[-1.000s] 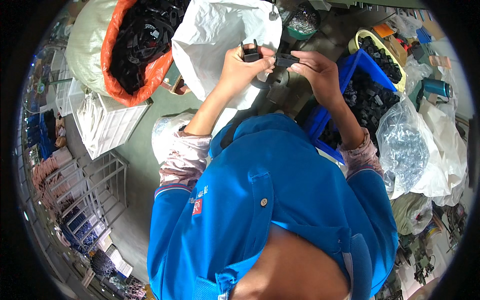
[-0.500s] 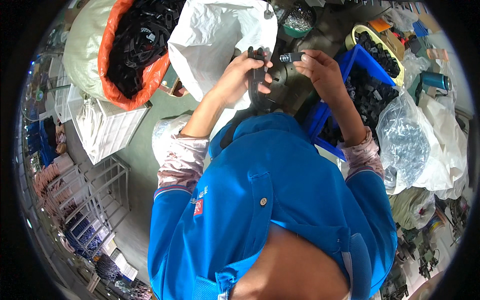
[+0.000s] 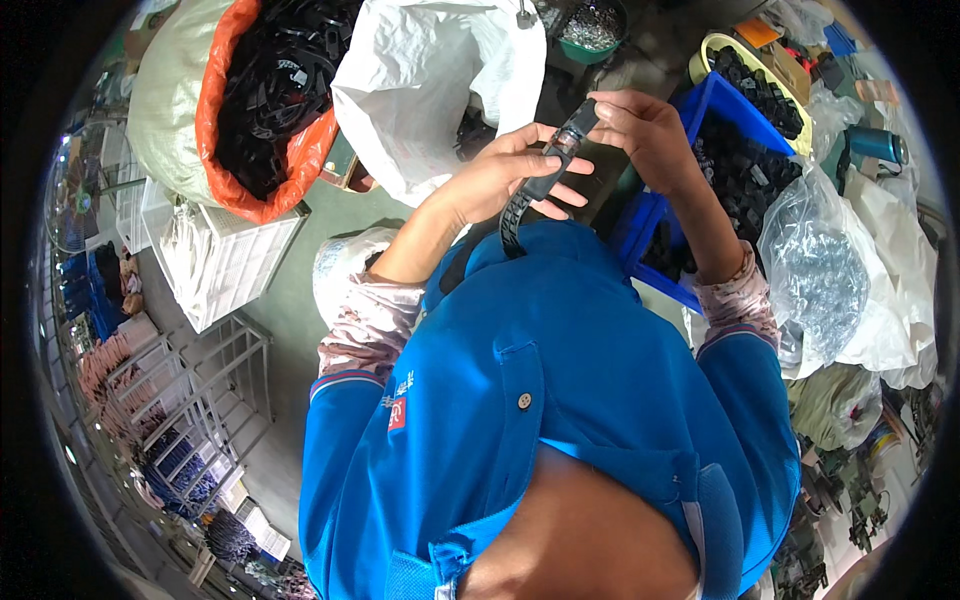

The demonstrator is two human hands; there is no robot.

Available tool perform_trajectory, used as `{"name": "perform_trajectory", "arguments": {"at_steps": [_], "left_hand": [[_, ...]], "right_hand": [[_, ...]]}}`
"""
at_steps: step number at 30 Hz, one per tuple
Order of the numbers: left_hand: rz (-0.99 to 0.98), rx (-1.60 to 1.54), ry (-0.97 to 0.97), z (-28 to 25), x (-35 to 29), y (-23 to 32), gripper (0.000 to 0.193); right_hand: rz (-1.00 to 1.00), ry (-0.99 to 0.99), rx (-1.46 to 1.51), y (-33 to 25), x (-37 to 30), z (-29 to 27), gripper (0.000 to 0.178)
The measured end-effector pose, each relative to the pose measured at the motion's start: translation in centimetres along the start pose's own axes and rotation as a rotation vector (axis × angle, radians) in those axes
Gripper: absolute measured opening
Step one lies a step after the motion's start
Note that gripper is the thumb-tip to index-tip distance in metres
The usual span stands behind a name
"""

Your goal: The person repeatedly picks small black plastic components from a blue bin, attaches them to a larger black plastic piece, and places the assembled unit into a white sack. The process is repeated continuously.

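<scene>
In front of my body, my left hand (image 3: 497, 178) grips a curved black strap (image 3: 512, 222) with a stiff plastic end, thumb on top and the other fingers partly spread beneath. My right hand (image 3: 648, 138) pinches a small black block (image 3: 583, 116) with a shiny metal part at its lower end. That metal part meets the upper end of the strap, the two pieces lined up at a slant. Whether they are locked together I cannot tell. The strap's lower end lies against my blue shirt.
An orange-rimmed sack (image 3: 210, 130) of black straps stands left of an open white sack (image 3: 400, 95). At right are a blue bin (image 3: 745, 105) of black blocks and a yellow basin (image 3: 705, 60) of black parts. Behind is a green bowl (image 3: 590, 52) of small metal pieces.
The block and the strap were apart; now the block's metal end meets the strap's end. The strap has tilted from upright to slanting, and my left hand has shifted toward my right.
</scene>
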State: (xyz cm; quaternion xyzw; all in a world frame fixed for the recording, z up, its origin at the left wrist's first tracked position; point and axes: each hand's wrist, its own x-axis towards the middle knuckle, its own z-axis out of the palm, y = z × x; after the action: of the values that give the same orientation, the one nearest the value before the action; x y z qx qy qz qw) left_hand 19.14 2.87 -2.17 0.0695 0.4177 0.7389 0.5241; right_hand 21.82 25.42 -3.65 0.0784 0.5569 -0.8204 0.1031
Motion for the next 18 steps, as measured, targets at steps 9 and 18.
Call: {"name": "perform_trajectory", "arguments": {"at_steps": [9,18], "left_hand": [[0.005,0.004,0.034,0.6,0.2,-1.1,0.039],[0.062,0.071,0.12,1.0,0.6,-2.0,0.039]], "right_hand": [[0.02,0.003,-0.085,0.5,-1.0,-0.8,0.036],[0.043,0.043,-0.064,1.2,-1.3,-1.7,0.036]]}}
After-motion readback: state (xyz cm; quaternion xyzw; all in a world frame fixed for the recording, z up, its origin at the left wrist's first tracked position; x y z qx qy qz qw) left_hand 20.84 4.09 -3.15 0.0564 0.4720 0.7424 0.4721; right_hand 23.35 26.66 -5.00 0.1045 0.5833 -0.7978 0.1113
